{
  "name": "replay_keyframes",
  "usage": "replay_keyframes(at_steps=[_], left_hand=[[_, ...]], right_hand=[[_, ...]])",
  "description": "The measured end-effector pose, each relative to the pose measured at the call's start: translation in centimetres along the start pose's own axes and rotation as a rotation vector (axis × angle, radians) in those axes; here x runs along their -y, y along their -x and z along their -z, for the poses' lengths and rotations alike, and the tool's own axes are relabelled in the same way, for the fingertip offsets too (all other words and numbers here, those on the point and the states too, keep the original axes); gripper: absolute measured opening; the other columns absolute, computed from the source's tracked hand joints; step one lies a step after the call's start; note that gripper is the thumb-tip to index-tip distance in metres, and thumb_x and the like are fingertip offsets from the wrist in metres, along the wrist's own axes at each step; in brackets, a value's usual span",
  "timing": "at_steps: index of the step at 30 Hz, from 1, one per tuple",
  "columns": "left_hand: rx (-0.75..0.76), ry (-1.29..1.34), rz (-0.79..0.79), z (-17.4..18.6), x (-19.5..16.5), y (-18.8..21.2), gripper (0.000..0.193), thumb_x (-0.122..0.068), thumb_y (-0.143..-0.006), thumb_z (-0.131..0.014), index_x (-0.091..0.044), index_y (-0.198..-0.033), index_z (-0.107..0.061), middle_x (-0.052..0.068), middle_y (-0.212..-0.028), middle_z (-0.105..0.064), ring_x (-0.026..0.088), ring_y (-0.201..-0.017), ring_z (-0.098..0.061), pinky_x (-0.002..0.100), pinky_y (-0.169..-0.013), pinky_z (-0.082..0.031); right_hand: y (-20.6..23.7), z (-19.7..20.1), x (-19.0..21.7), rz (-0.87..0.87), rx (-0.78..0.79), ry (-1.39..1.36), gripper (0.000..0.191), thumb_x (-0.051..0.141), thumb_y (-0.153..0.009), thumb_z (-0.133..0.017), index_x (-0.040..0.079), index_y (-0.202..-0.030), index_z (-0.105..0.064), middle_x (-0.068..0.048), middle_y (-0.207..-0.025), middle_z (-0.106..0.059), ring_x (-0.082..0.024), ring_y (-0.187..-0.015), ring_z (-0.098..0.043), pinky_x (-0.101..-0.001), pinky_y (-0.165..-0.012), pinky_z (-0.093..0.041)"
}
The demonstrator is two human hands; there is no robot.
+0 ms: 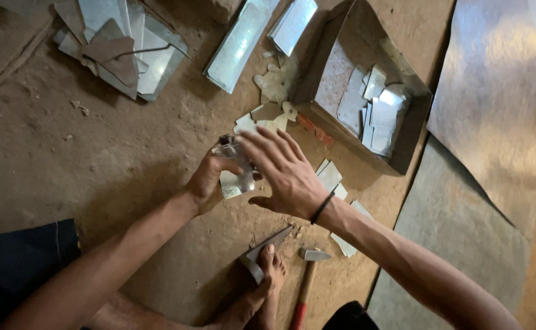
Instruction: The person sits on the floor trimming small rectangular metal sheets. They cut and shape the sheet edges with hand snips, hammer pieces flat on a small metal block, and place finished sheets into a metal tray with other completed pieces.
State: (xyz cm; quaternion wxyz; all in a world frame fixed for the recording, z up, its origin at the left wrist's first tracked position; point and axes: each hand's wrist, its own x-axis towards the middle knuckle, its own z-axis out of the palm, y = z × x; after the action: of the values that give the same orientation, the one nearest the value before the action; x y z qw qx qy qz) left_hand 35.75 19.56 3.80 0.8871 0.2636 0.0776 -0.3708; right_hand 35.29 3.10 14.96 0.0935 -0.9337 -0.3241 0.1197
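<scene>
Dirt floor (96,159), small shiny bent metal piece (234,165)

Shiny sheet-metal piece (234,165) in left hand (207,180); matt, rough dirt floor (96,153); wooden-handled hammer (306,278) at six o'clock.

Dirt floor (66,159) carries metal sheets (500,91), offcuts (124,52), a tray (411,137), a hammer (307,278).
</scene>
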Motion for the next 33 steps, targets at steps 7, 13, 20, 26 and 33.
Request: replay_keyframes(at_steps=[7,13,20,26,33], left_hand=[[0.153,0.130,-0.079,0.3,0.5,0.5,0.041,-0.005,-0.083,-0.055,-0.004,-0.124,-0.055,0.009,-0.114,-0.063,0.019,-0.105,-0.068,0.034,-0.085,-0.060],[0.009,-0.079,-0.046,0.2,-0.3,0.4,0.025,-0.022,-0.095,-0.044,-0.012,-0.116,-0.053,0.006,-0.108,-0.064,0.018,-0.097,-0.071,0.037,-0.079,-0.064],[0.035,0.040,-0.083,0.6,0.3,0.3,0.020,-0.027,-0.102,-0.039,-0.014,-0.111,-0.051,0.004,-0.110,-0.061,0.015,-0.101,-0.070,0.036,-0.084,-0.064],[-0.026,0.039,-0.106,0.7,1.1,0.0,0.026,-0.035,-0.101,-0.038,-0.015,-0.110,-0.051,0.005,-0.109,-0.062,0.016,-0.097,-0.070,0.036,-0.078,-0.065],[-0.243,0.066,-0.387,1.0,-0.1,-0.1,0.020,-0.027,-0.094,-0.054,-0.010,-0.104,-0.055,0.009,-0.095,-0.063,0.023,-0.084,-0.069,0.041,-0.075,-0.063]], right_hand=[[0.1,-0.1,0.4,0.084,0.063,0.115,0.114,0.032,-0.067,-0.092,0.020,-0.161,-0.029,-0.006,-0.149,-0.052,-0.025,-0.148,-0.041,-0.0571,-0.131,-0.018],[-0.2,-0.7,0.3,0.137,0.072,0.100,0.114,0.033,-0.062,-0.093,0.021,-0.157,-0.031,-0.010,-0.147,-0.053,-0.029,-0.142,-0.045,-0.0568,-0.123,-0.019],[-0.2,-1.3,-0.1,0.146,0.046,0.093,0.116,0.035,-0.063,-0.094,0.025,-0.158,-0.029,-0.010,-0.146,-0.054,-0.030,-0.140,-0.049,-0.0562,-0.124,-0.022],[-0.6,-1.5,0.1,0.144,0.016,0.085,0.118,0.040,-0.062,-0.095,0.026,-0.159,-0.028,-0.012,-0.147,-0.052,-0.033,-0.140,-0.048,-0.0591,-0.124,-0.025],[-0.1,-2.3,1.4,-0.215,-0.068,-0.151,0.132,0.043,-0.059,-0.096,0.013,-0.161,-0.017,-0.022,-0.148,-0.049,-0.038,-0.137,-0.048,-0.0565,-0.118,-0.036]])
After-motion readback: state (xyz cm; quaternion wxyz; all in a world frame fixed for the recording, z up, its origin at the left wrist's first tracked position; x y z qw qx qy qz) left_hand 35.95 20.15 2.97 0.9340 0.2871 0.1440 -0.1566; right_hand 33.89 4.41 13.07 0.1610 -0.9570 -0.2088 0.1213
